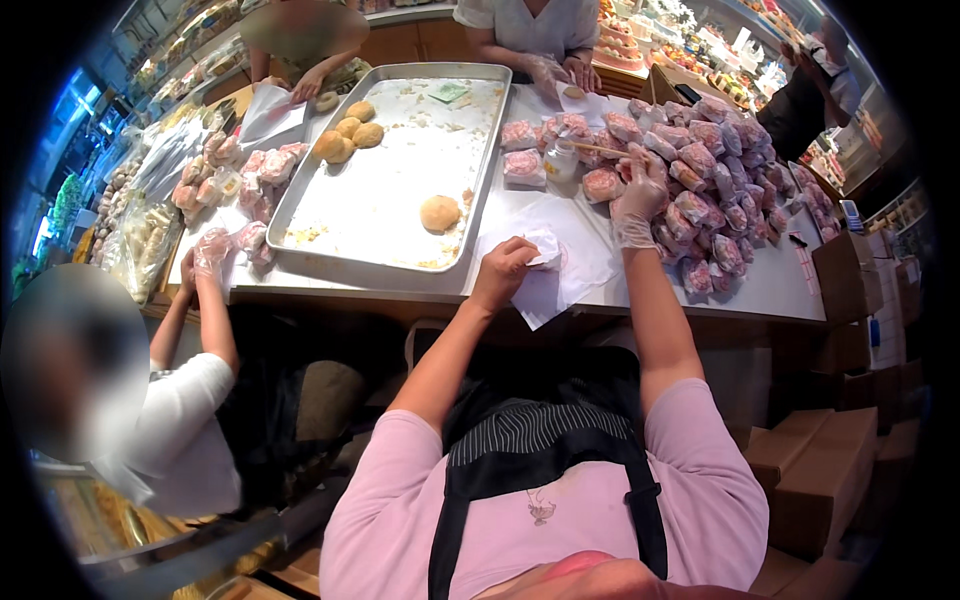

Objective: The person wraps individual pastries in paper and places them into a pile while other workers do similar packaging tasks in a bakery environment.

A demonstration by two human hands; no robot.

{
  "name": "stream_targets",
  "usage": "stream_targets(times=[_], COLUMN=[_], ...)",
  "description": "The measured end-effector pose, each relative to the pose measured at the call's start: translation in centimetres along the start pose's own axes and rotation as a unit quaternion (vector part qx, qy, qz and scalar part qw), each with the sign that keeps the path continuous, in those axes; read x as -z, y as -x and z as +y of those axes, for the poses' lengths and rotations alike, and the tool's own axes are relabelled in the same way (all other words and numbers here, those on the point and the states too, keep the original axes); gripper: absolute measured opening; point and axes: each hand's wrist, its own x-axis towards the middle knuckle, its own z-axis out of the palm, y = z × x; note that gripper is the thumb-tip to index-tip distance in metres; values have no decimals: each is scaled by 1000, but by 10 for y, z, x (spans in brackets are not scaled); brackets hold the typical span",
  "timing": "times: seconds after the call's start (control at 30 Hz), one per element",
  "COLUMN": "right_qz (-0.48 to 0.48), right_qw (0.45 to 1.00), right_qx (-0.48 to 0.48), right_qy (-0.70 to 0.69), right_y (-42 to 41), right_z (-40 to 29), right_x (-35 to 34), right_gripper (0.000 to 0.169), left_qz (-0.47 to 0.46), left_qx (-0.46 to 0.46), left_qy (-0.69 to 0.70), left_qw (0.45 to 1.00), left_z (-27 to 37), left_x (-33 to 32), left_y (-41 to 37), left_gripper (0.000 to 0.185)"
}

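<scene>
My bare left hand point(506, 271) pinches a folded piece of white paper point(545, 247) near the table's front edge. Beneath it lie white wrapping sheets point(592, 259) with faint pink print. Whether the folded paper encloses anything is hidden. In a clear plastic glove, my right hand point(641, 193) grips a thin wooden stick point(596, 148). The stick slants left, its far end at the mouth of a small labelled jar point(560, 161). Paper-wrapped packets with pink print point(524, 167) stand around the jar.
A large metal baking tray point(360, 259) holds several round buns point(439, 213) and crumbs. Wrapped packets point(697, 161) heap up at the right. Co-workers' hands point(307, 84) handle paper across the table and at the left point(212, 251). Cardboard boxes point(825, 472) stand at lower right.
</scene>
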Motion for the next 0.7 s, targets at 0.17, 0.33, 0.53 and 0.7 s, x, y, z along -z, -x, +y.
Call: stream_targets(times=[0.17, 0.33, 0.53, 0.7], right_qz=[103, 80, 9, -17], right_qw=[981, 954, 922, 942], right_qx=[-119, -180, -275, -302], right_qy=[-113, -226, -272, -145], right_y=[1, 14, 65, 98], right_z=[0, -3, -35, -37], right_x=[32, 74, 111, 126], right_gripper=[17, 22, 26, 24], left_qz=[-6, -7, -8, -12], left_qx=[-6, -9, 0, 14], left_qy=[-13, -24, -14, -24], left_qw=[1000, 1000, 1000, 1000], left_z=[5, 4, 4, 4], left_x=[1, 2, 2, 1], left_y=[-4, -4, -4, -1], left_gripper=[19, 21, 23, 24])
